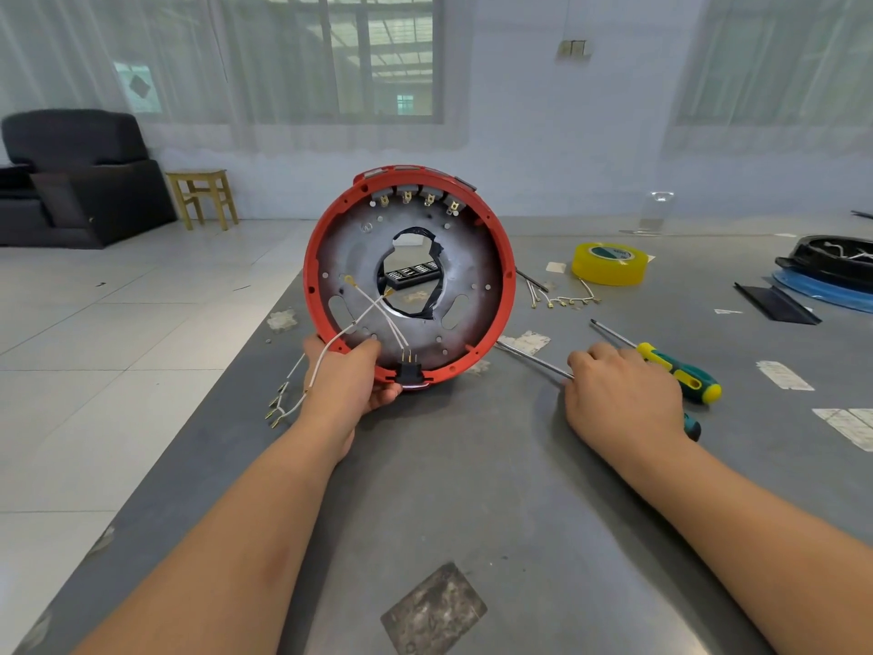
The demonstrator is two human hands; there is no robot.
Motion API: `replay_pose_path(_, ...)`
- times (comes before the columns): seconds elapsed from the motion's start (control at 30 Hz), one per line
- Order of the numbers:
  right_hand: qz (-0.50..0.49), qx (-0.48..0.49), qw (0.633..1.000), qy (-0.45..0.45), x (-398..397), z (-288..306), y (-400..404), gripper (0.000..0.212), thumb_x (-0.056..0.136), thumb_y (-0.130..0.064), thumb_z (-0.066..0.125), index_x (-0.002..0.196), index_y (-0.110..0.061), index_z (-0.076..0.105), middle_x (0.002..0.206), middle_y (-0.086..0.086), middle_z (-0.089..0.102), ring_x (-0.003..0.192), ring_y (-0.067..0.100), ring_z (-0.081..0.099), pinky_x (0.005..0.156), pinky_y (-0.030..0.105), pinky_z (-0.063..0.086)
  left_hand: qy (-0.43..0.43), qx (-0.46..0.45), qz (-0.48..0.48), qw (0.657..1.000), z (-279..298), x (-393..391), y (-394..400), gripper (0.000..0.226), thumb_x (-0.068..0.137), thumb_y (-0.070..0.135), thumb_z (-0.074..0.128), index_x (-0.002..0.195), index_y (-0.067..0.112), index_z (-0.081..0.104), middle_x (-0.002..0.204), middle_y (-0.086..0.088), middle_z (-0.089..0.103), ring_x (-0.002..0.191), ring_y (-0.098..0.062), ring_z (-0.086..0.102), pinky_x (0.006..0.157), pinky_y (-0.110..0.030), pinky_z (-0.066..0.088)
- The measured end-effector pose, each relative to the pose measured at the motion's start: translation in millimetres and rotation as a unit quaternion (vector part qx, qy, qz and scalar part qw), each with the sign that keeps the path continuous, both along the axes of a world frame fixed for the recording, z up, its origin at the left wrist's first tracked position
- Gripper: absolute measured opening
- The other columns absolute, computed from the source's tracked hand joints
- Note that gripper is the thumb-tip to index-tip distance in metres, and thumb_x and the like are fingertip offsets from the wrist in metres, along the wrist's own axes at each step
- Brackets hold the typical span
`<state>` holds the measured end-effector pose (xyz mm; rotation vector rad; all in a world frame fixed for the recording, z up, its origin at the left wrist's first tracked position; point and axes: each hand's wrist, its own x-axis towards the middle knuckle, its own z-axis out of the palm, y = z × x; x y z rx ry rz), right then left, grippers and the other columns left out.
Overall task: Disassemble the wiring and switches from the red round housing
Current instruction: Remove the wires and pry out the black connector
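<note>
The red round housing (501, 257) stands on its rim on the grey table, its open side facing me. My left hand (349, 380) grips the lower left rim, thumb inside. Two white wires (378, 314) cross inside, running from brass terminals down to a black switch (408, 371) at the bottom rim. Several grey switches (415, 197) with brass tabs sit in a row along the top rim. My right hand (623, 394) lies to the right of the housing, fingers curled over a long screwdriver (534, 359) that rests on the table.
A second screwdriver (680, 371) with a yellow-green handle lies just beyond my right hand. Loose wires lie at the left (283, 401) and behind the housing (564, 301). A yellow tape roll (609, 267), black strip (774, 302) and black part (831, 262) are at right. The table's left edge (222, 385) is close.
</note>
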<state>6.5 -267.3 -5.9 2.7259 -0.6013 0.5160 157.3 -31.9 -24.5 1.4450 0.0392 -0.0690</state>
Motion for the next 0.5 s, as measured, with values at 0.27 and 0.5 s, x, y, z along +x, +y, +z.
replay_pose_path(0.27,0.294,0.059,0.935,-0.188,11,28,86,0.021,0.098,-0.038,0.055,0.097,-0.020,0.065,0.098,0.000,0.062,0.088,0.027,0.061,0.072,0.042,0.050,-0.026,0.007,0.025,0.999,-3,-1,-4,0.036,0.089,0.019,0.063,0.119,0.017,0.044,0.082,-0.019,0.067,0.044,-0.026,0.064,0.046,-0.028,0.054)
replay_pose_path(0.5,0.383,0.038,0.902,-0.193,58,62,132,0.022,0.100,-0.025,0.057,0.117,-0.024,0.071,0.119,-0.001,0.060,0.098,0.024,0.059,0.077,0.040,0.051,-0.053,-0.003,-0.008,0.999,-4,-4,-2,0.047,0.086,0.020,0.068,0.128,0.008,0.051,0.076,-0.020,0.069,0.052,-0.027,0.067,0.051,-0.031,0.054)
